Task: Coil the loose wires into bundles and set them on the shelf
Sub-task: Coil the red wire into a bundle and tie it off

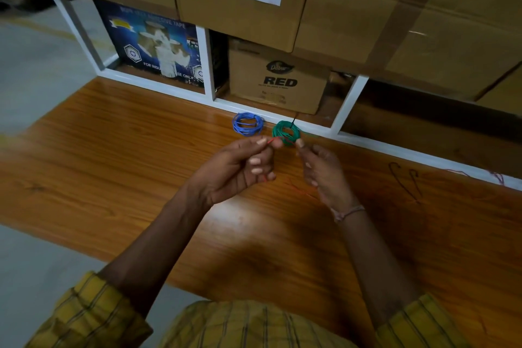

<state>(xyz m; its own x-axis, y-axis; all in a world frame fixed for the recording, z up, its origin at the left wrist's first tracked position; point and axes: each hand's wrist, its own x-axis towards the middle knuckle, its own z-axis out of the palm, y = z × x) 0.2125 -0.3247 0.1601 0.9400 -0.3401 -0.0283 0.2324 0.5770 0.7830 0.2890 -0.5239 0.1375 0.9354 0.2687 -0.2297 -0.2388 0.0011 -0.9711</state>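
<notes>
On a wooden desk (113, 150) below stacked boxes, both hands' fingers (264, 141) pinch a thin red wire (273, 141), held taut for coiling; blue coil (248, 123) and green coil (286, 132) lie just beyond.

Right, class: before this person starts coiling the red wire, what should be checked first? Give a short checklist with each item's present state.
1. Left hand pinches the red wire: ok.
2. Right hand has hold of the wire: cannot tell; the fingers are curled, but the wire there is blurred.
3. Wire's loose length free of snags: cannot tell; it trails faintly across the wooden top.
4. Blue coil finished and set aside: ok.
5. Green coil clear of the hands: not ok; it lies right behind the fingertips.
6. Other loose wires left to coil: ok, some lie to the right.
</notes>
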